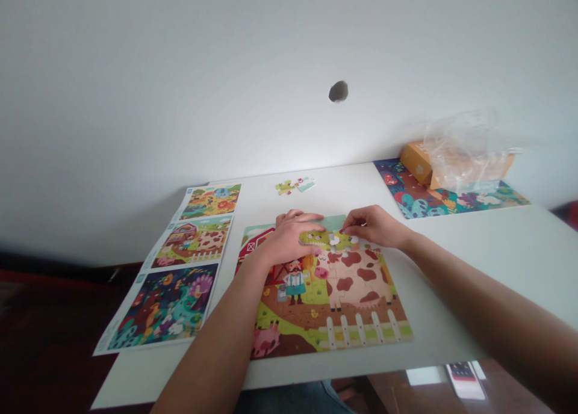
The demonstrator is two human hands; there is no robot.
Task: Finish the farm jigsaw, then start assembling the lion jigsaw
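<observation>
A farm jigsaw puzzle point(311, 312) lies on the white table, mostly joined, showing a cow, a farmer, a pig and a fence. Across its upper left part rests my left hand point(292, 233), fingers spread over the pieces. At the puzzle's upper right, my right hand point(368, 226) pinches a small puzzle piece near the green strip with sheep. The fingers partly cover that piece. Beyond both hands, a few loose puzzle pieces point(294, 186) lie near the back edge.
A printed sheet point(215, 263) with three reference pictures overhangs the table's left edge. At the back right, an orange box point(416, 162) and a clear plastic bag point(469, 155) sit on another completed puzzle point(433, 200). A phone point(466, 381) is below the front edge. The wall has a round hole point(338, 91).
</observation>
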